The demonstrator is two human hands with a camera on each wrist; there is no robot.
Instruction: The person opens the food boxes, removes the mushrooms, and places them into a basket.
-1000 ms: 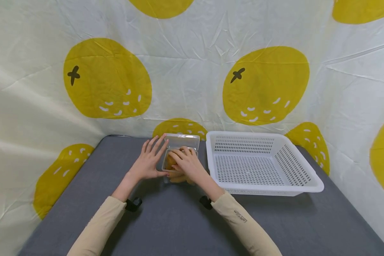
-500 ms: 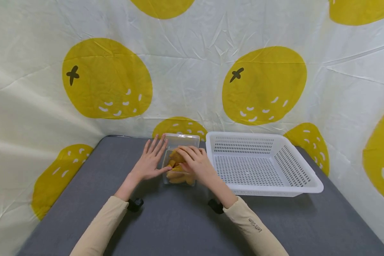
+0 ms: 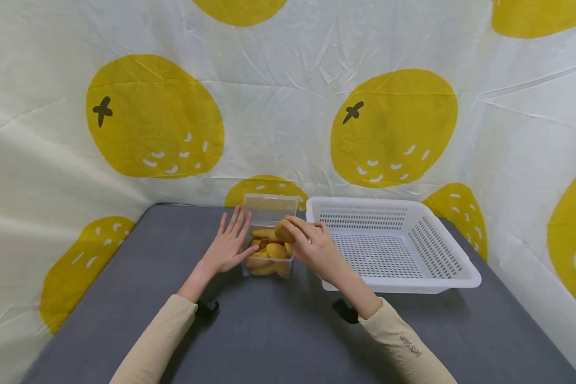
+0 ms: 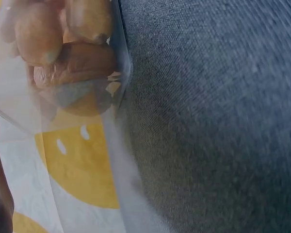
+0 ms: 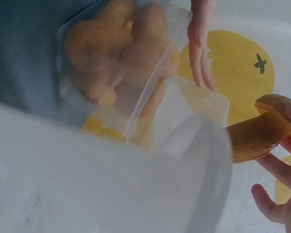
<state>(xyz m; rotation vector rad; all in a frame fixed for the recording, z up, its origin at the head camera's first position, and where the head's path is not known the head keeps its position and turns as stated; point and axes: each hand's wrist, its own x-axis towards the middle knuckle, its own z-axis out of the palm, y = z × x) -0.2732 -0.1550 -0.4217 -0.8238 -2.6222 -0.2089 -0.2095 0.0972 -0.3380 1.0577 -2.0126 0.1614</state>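
In the head view a clear plastic box stands on the table with its lid raised at the back. Several tan-brown mushrooms fill it; the left wrist view shows some of these mushrooms through the wall. My right hand pinches one mushroom over the box's right side. Its thick stem and cap show on the held mushroom in the right wrist view. With fingers spread straight, my left hand lies along the box's left side, thumb at the rim.
A white perforated basket stands right of the box, close beside it; its wall covers much of the right wrist view. Dark grey cloth covers the table. Behind hangs a white curtain with yellow fruit prints.
My right hand has drawn up and to the right out of the box, bringing a mushroom with it and uncovering the others. My left hand stays almost in place.
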